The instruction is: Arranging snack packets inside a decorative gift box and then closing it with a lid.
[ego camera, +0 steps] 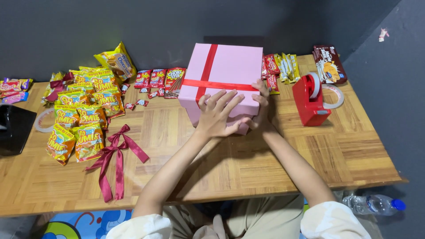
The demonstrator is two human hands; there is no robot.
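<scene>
While both hands press in at the near side of the box (230,66), the left hand (218,116) lies flat with fingers spread over the lid's near face, palm down, gripping nothing — just pushing against the pink card. Right hand (261,106) wraps the box's near right corner, fingers curled up over the lid edge right where the red ribbon (208,84) comes across. That ribbon runs in a cross over the lid, one band front to back, one side to side.

The box sits on the table (265,155) — toward its far edge, about mid-width. Just right of the box stands a red tape dispenser (310,99), a clear tape roll (335,96) lying against its far side. Behind the dispenser, a brown biscuit packet (329,64). Tucked against the box's right flank, small red and yellow snack sachets (279,68).

Left of the box, touching its far corner, a row of red snack packs (159,80). Further left, a heap of yellow snack bags (84,110). Nearer than those, well left of the box, a dark red bow (116,152) lies flat with long tails. At the table's left end, a black object (13,128), with another tape roll (43,121) beside it.

Off the table, low and right of the box, a water bottle (374,204) on the floor.
</scene>
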